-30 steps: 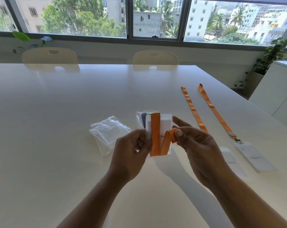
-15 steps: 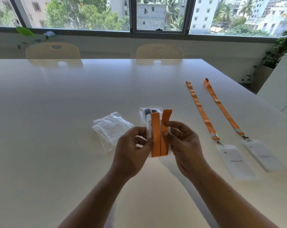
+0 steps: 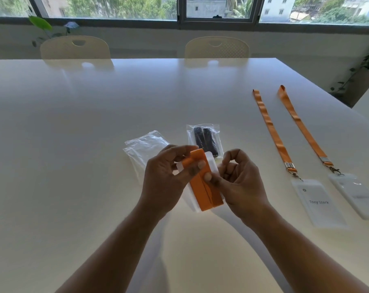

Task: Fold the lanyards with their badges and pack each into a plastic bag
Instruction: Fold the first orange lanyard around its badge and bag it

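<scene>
The folded orange lanyard [image 3: 204,187] is lying against its white badge [image 3: 211,163], above the table's [image 3: 73,123] near middle. The left hand [image 3: 164,182] is gripping the far end, its thumb pressing the strap, and the right hand [image 3: 240,182] is pinching the right edge. Plastic bags [image 3: 143,146] are lying just beyond, to the left.

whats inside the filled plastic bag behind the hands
Two black lanyard strips side by side; the bag's lower end is hidden behind the held badge, so any badge inside is unseen.
</scene>
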A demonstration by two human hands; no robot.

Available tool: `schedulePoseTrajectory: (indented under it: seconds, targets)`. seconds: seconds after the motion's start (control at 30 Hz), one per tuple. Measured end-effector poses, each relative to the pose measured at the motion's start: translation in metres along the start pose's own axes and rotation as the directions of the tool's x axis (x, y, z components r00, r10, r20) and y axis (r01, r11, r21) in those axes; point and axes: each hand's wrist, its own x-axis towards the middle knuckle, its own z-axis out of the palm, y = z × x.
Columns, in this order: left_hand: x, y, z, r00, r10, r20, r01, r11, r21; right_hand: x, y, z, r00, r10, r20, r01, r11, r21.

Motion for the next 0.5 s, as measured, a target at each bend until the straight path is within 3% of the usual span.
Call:
schedulePoseTrajectory:
  seconds: [0.1, 0.2, 0.37, 0.5]
  targets:
    - [0.0, -0.001, 0.001, 0.999, 0.042, 0.005, -0.042, 0.999, -0.023, 0.0, 0.001, 0.001, 1.0, -0.009, -0.001, 0.009, 0.999, -0.033]
    - [-0.002, 0.001, 0.001, 1.0, -0.004, -0.011, 0.003, 0.996, -0.092, -0.001, 0.003, -0.001, 0.999, -0.031, 0.033, 0.034, 0.995, -0.092]
    - [-0.006, 0.008, 0.003, 0.989, -0.149, 0.005, 0.144, 0.946, -0.292, -0.006, 0.007, 0.005, 0.963, 0.07, 0.262, -0.065, 0.998, -0.026]
    - [-0.004, 0.011, 0.0, 0.986, -0.166, 0.01, 0.161, 0.943, -0.29, -0.01, 0.008, 0.01, 0.981, 0.051, 0.188, -0.022, 0.988, -0.15]
